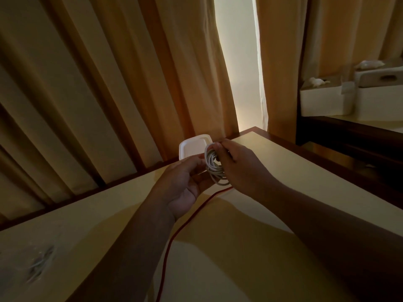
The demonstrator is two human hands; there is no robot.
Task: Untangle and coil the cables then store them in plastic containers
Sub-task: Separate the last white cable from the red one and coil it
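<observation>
Head cam — white cable coil (214,164) pinched btwn both hands' fingers (218,147).

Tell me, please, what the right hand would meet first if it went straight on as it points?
Probably the white container just beyond the right hand and its cable coil, though depth is unclear.

White coiled cable (214,165), red cable (174,234), white container (192,147), tan curtains (109,73)
</observation>
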